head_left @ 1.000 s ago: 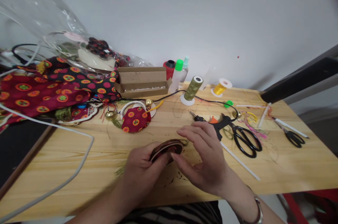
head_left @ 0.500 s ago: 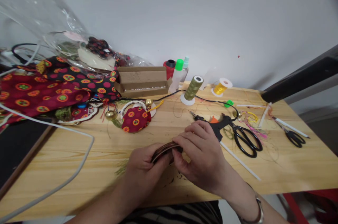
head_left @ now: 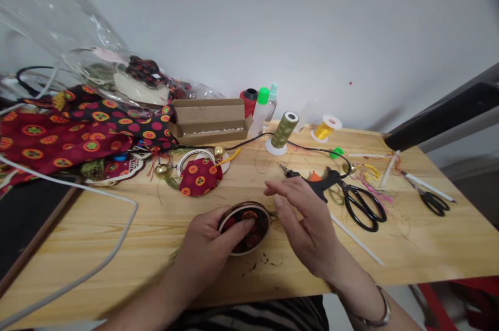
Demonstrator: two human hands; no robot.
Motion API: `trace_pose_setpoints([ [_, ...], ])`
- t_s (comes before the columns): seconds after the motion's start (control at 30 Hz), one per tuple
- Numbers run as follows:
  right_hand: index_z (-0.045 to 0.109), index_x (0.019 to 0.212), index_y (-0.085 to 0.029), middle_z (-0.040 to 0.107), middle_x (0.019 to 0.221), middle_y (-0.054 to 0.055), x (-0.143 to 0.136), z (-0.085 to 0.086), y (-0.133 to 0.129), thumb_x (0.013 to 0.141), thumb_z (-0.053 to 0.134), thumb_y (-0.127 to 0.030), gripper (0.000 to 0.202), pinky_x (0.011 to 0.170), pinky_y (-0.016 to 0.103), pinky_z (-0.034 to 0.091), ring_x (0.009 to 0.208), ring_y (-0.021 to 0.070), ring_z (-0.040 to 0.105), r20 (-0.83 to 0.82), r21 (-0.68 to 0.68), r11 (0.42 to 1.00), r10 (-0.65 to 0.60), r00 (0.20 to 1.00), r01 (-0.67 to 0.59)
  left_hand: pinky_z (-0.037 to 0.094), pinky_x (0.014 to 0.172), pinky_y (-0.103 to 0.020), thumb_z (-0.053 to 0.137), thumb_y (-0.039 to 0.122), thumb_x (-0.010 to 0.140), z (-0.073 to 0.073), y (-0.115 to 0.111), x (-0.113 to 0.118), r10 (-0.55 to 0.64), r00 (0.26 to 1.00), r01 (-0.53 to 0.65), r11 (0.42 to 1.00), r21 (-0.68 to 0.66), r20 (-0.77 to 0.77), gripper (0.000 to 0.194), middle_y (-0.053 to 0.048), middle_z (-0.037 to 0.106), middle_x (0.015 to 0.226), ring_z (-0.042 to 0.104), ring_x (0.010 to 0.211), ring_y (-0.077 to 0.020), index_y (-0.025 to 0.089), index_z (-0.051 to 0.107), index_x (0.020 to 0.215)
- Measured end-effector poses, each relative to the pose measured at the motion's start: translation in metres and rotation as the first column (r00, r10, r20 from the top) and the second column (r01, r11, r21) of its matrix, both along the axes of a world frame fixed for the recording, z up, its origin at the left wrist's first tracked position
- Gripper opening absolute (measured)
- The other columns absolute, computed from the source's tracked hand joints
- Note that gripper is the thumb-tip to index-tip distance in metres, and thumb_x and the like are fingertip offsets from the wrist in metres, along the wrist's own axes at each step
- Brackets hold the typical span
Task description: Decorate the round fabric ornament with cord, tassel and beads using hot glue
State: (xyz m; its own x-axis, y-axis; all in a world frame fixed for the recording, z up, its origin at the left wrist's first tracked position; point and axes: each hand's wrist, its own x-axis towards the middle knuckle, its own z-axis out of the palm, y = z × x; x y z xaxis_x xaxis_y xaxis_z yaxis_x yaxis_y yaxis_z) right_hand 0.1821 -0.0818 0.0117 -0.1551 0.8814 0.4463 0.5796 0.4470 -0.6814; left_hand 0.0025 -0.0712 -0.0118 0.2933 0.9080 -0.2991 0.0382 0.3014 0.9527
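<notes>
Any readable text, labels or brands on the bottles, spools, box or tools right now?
None can be read.
Cardboard box: faint marks, too blurred.
Bottles: no legible label.
Thread spools: no print visible.
Fabric disc under the left hand: pattern only, no words.

Round fabric piece [head_left: 245, 227] under the left hand [head_left: 206, 253]: dark red with orange-and-green dots, pale rim; the fabric pad [head_left: 199, 177] farther back carries the same red ground and orange dots. Desk [head_left: 117, 227]: light yellow wood grain. Scissors [head_left: 358, 203] black; thread spool [head_left: 283, 131] olive green, ribbon spool [head_left: 326, 129] yellow, bottle cap [head_left: 264, 95] bright green, cardboard box [head_left: 210, 120] brown.
</notes>
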Motion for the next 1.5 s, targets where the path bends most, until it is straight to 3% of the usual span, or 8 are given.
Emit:
trace_pose_setpoints([
  [0.27, 0.065, 0.101, -0.016, 0.068, 0.084, 0.005, -0.006, -0.008, 0.003, 0.083, 0.062, -0.016, 0.018, 0.076, 0.034, 0.046, 0.082, 0.0186, 0.058, 0.009, -0.100, 0.995, 0.028, 1.000, -0.027, 0.054, 0.068, -0.019, 0.072, 0.028, 0.074, -0.001, 0.002, 0.001, 0.020, 0.999, -0.018, 0.999, -0.043, 0.042, 0.019, 0.002, 0.079, 0.084, 0.070, 0.074, -0.0149, 0.023, 0.077, 0.091],
  [0.4, 0.066, 0.086, -0.017, 0.067, 0.073, 0.003, -0.010, -0.010, 0.006, 0.084, 0.059, -0.014, 0.008, 0.071, 0.034, 0.044, 0.072, 0.0174, 0.055, 0.140, -0.016, 1.000, 0.025, 0.990, -0.023, 0.054, 0.065, -0.018, 0.071, 0.026, 0.073, 0.001, 0.004, 0.002, 0.015, 1.000, -0.014, 0.999, -0.030, 0.010, 0.020, 0.002, 0.078, 0.080, 0.070, 0.072, -0.0149, 0.022, 0.077, 0.092],
  [0.6, 0.066, 0.081, -0.016, 0.067, 0.070, 0.004, -0.013, -0.013, 0.006, 0.087, 0.054, -0.017, 0.013, 0.072, 0.036, 0.043, 0.073, 0.0193, 0.055, 0.272, 0.177, 0.984, -0.079, 0.959, 0.031, 0.055, 0.063, -0.020, 0.072, 0.025, 0.071, 0.004, 0.003, 0.001, 0.011, 1.000, -0.011, 0.999, -0.032, 0.003, 0.018, 0.001, 0.078, 0.077, 0.070, 0.071, -0.0166, 0.020, 0.077, 0.088],
  [0.7, 0.066, 0.083, -0.016, 0.066, 0.071, 0.004, -0.012, -0.012, 0.006, 0.088, 0.054, -0.018, 0.013, 0.072, 0.035, 0.044, 0.072, 0.0186, 0.055, 0.217, 0.082, 0.996, -0.041, 0.975, 0.024, 0.055, 0.062, -0.021, 0.074, 0.027, 0.070, 0.003, 0.003, 0.000, 0.020, 0.998, -0.015, 0.995, -0.098, 0.053, 0.019, 0.001, 0.078, 0.077, 0.070, 0.069, -0.0164, 0.019, 0.076, 0.088],
  [0.87, 0.065, 0.105, -0.018, 0.068, 0.086, 0.004, -0.005, -0.009, 0.004, 0.088, 0.060, -0.024, 0.018, 0.074, 0.033, 0.048, 0.083, 0.0180, 0.059, -0.029, -0.125, 0.992, 0.018, 0.999, -0.021, 0.055, 0.065, -0.022, 0.075, 0.028, 0.070, 0.002, 0.003, 0.000, 0.032, 0.993, -0.012, 0.986, -0.165, 0.117, 0.021, 0.000, 0.078, 0.079, 0.070, 0.070, -0.0161, 0.020, 0.076, 0.089],
  [1.0, 0.067, 0.095, -0.018, 0.067, 0.081, 0.002, -0.006, -0.007, 0.001, 0.084, 0.065, -0.019, 0.011, 0.070, 0.029, 0.047, 0.079, 0.0161, 0.059, -0.065, -0.213, 0.976, 0.026, 0.998, -0.039, 0.055, 0.066, -0.022, 0.074, 0.027, 0.072, 0.002, 0.003, 0.001, -0.009, 0.995, 0.022, 0.991, -0.130, 0.098, 0.024, 0.000, 0.078, 0.082, 0.070, 0.071, -0.0161, 0.020, 0.076, 0.095],
  [1.23, 0.065, 0.078, -0.018, 0.062, 0.070, 0.000, -0.011, -0.005, 0.001, 0.081, 0.064, -0.015, 0.005, 0.062, 0.026, 0.046, 0.069, 0.0145, 0.058, -0.104, -0.209, 0.978, -0.016, 0.994, -0.006, 0.055, 0.070, -0.022, 0.073, 0.028, 0.074, 0.001, 0.001, 0.000, -0.055, 0.993, 0.064, 0.994, -0.084, 0.106, 0.026, -0.001, 0.078, 0.086, 0.071, 0.078, -0.0171, 0.021, 0.075, 0.099],
  [1.5, 0.064, 0.074, -0.019, 0.060, 0.068, 0.000, -0.009, -0.005, -0.001, 0.082, 0.063, -0.018, 0.008, 0.061, 0.025, 0.045, 0.067, 0.0134, 0.056, -0.108, -0.227, 0.974, -0.024, 0.994, -0.001, 0.055, 0.069, -0.024, 0.071, 0.034, 0.076, 0.002, 0.002, -0.001, -0.075, 0.988, 0.087, 0.992, -0.091, 0.137, 0.027, -0.002, 0.078, 0.086, 0.070, 0.078, -0.0185, 0.020, 0.076, 0.100],
])
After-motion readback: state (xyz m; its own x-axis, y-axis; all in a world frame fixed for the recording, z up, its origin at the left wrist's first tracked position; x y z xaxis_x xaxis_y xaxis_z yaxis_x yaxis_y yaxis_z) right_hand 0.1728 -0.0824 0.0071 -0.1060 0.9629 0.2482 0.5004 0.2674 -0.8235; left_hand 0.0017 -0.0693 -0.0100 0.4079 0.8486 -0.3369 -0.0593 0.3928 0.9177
